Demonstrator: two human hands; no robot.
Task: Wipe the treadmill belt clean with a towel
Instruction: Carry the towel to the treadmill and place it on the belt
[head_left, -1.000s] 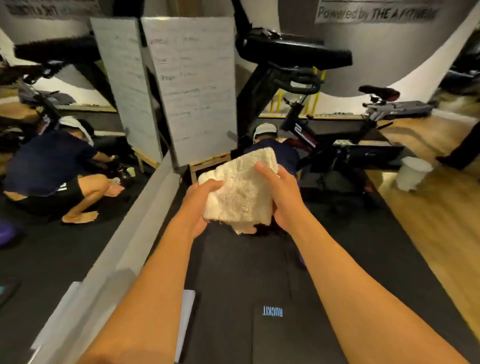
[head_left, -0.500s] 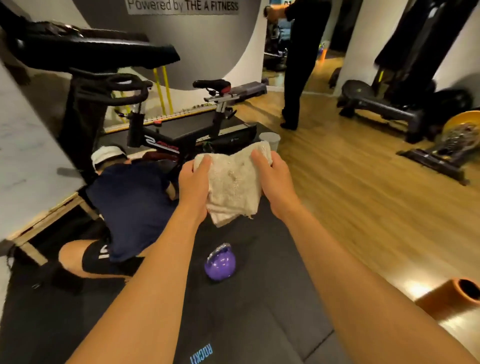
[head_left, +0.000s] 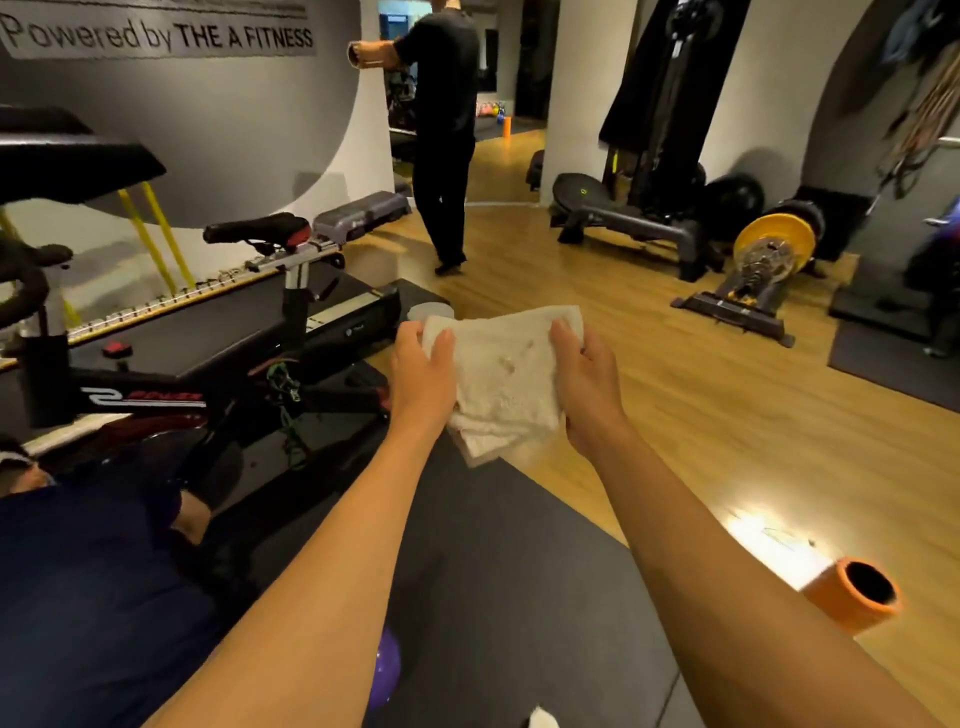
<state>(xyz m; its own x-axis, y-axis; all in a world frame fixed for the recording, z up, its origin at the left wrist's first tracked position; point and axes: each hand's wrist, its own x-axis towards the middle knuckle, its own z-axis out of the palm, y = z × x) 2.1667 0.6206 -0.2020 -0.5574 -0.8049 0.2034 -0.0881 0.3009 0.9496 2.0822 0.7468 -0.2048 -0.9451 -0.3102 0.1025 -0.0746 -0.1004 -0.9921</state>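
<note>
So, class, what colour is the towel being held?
The towel is off-white with faint brownish marks, seen in the head view.

Stretches both bare forearms forward, side by side, wrists straight, hands level and close together. Grips one edge of the towel (head_left: 501, 374) with the left hand (head_left: 423, 371), thumb on the near face, fingers curled behind. Pinches the opposite edge likewise with the right hand (head_left: 584, 379).

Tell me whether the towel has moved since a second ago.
Yes. The towel has swung right, away from the spin bike, toward the wood floor.
</note>
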